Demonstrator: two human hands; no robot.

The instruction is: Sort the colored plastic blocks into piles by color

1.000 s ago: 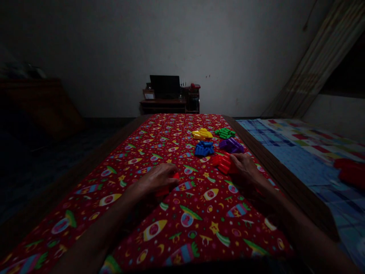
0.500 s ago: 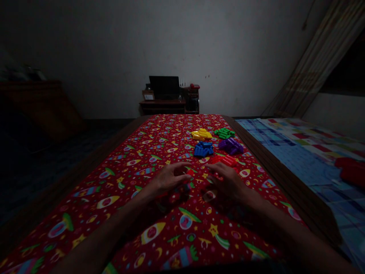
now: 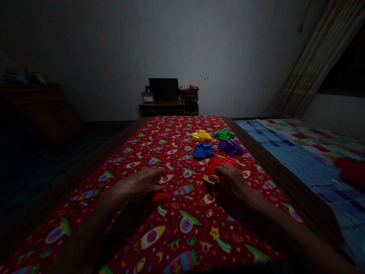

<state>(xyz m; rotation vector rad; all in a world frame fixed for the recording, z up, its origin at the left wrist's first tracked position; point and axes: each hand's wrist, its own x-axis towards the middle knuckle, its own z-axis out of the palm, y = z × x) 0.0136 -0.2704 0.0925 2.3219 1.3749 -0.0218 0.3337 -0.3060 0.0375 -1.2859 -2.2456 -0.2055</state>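
My left hand [image 3: 139, 185] rests knuckles-up on a red patterned cloth [image 3: 176, 224], fingers curled over a small red block [image 3: 160, 196] that peeks out at the fingertips. My right hand [image 3: 229, 182] lies to the right, fingers bent down at the near edge of a pile of red blocks [image 3: 224, 162]; what it grips is hidden. Beyond lie a blue pile [image 3: 203, 150], a purple pile [image 3: 231, 146], a yellow pile [image 3: 201, 135] and a green pile [image 3: 224, 133].
The cloth covers a long table with a dark wooden edge [image 3: 273, 160] on the right. A checked bedsheet [image 3: 308, 156] with something red [image 3: 350, 171] lies further right. A low desk with a dark screen [image 3: 164, 91] stands against the far wall. The room is dim.
My left hand has drawn back toward me and to the left, with a red block at its fingertips. My right hand stayed near the red pile, shifting slightly right.
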